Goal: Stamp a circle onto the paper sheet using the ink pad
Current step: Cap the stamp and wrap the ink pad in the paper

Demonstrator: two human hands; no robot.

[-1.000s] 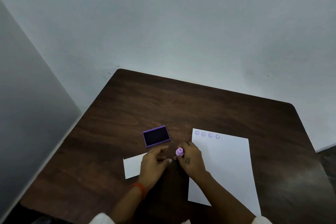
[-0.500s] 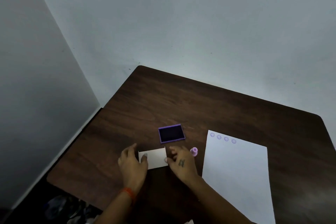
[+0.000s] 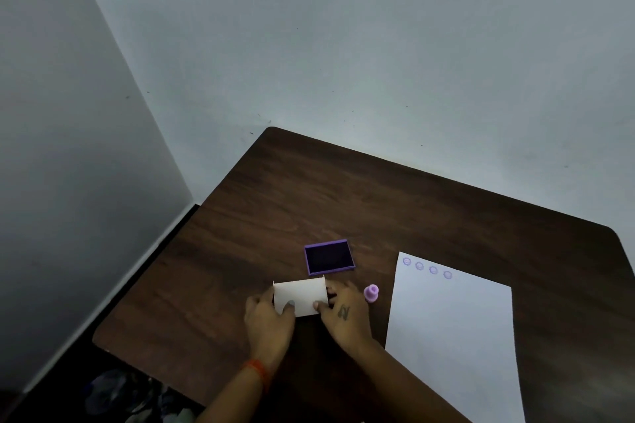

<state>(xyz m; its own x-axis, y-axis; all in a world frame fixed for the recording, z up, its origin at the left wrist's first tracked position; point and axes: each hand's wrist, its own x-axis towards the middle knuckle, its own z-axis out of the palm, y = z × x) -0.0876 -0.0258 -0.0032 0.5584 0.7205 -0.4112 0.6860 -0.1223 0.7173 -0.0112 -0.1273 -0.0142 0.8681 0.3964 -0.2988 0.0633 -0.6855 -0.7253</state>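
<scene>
A white paper sheet [image 3: 453,336] lies on the right of the dark wooden table [image 3: 378,203], with several purple circles stamped along its top edge. An open purple ink pad [image 3: 329,257] sits left of it. The small pink stamp [image 3: 371,293] stands upright on the table between my right hand and the sheet, with nobody touching it. My left hand [image 3: 269,316] and my right hand [image 3: 343,311] grip the two ends of a small white card-like lid [image 3: 299,295], held just in front of the ink pad.
The table stands in a corner, with grey walls behind it and to the left. Its left edge drops to a dark floor where some cloth [image 3: 113,391] lies. An orange band circles my left wrist [image 3: 256,369].
My right hand has set the pink stamp down beside the sheet. Both hands have taken hold of the white lid and lifted it toward the ink pad. The view has swung left.
</scene>
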